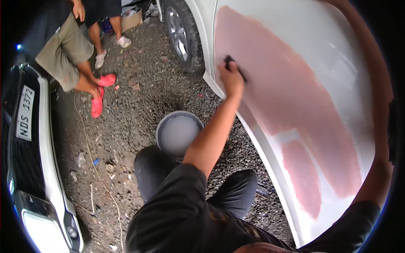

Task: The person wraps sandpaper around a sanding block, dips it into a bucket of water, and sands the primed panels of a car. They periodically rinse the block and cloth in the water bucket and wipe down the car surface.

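My left hand [232,80] is closed around a dark sanding block [241,72], which lies against the pinkish filler patch [278,80] on a white car panel [329,46]. The hand is near the patch's left edge, close to the wheel. A smaller pinkish patch [301,177] shows lower on the panel. My right arm runs up along the right edge of the view, and its hand is out of sight beyond the top. A grey bucket [158,134] of cloudy liquid stands on the ground beside my knee.
A car wheel [179,33] is at the top centre. Two people stand at the upper left, one in red clogs [97,103], the other in pale shoes. At the left is another vehicle's front [52,160]. A thin cord [93,162] crosses the gravel.
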Demonstrator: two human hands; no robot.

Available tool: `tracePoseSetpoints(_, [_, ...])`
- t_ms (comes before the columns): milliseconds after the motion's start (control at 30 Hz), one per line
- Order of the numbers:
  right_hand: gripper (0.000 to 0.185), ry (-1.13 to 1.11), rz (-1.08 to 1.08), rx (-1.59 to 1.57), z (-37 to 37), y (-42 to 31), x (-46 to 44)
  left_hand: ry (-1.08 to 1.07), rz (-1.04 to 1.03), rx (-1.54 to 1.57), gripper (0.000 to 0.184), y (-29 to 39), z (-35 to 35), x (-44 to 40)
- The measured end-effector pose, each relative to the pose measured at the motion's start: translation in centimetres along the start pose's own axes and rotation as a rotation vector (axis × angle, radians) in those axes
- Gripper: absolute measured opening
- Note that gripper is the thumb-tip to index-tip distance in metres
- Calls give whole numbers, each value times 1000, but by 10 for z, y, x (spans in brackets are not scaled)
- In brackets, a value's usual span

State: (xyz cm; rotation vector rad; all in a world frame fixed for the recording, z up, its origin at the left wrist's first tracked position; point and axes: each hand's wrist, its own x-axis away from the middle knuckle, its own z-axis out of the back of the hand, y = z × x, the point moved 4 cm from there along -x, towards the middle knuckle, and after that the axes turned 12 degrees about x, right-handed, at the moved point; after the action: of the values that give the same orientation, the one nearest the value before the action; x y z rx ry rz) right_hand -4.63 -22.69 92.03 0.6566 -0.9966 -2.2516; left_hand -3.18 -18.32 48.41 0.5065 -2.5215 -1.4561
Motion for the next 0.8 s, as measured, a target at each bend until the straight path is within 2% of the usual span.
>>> tracePoseSetpoints(100, [16,88,3,43,15,-22,11,-12,-185,-95,41,-5,-7,45])
tracePoseSetpoints(133, [16,115,36,39,15,-21,11,39,-141,-151,40,-3,-6,34])
tracePoseSetpoints(233, [16,65,31,6,5,-6,2,82,144,107,39,1,0,-41])
tracePoseSetpoints(333, [16,116,53,34,13,-20,10,90,25,35,38,-10,1,-33])
tracePoseSetpoints(433, [16,134,25,26,14,-23,11,-2,-118,-72,42,1,-6,54])
tracePoseSetpoints(500, [16,124,15,36,15,-24,13,-54,-1,-60,44,1,-2,38])
tracePoseSetpoints(533, [16,118,15,44,16,-24,12,15,-22,-44,42,-11,-4,10])
tracePoseSetpoints(633, [16,100,16,21,15,-21,11,98,97,161,38,-3,6,-57])
tracePoseSetpoints(733, [15,149,-1,60,17,-25,15,24,110,150,40,0,2,-24])
tracePoseSetpoints(767, [15,108,-5,42,13,-18,10,-37,-35,34,41,6,-2,7])
tracePoseSetpoints(800, [14,62,-10,21,6,-7,3,-50,-88,-38,42,6,-4,37])
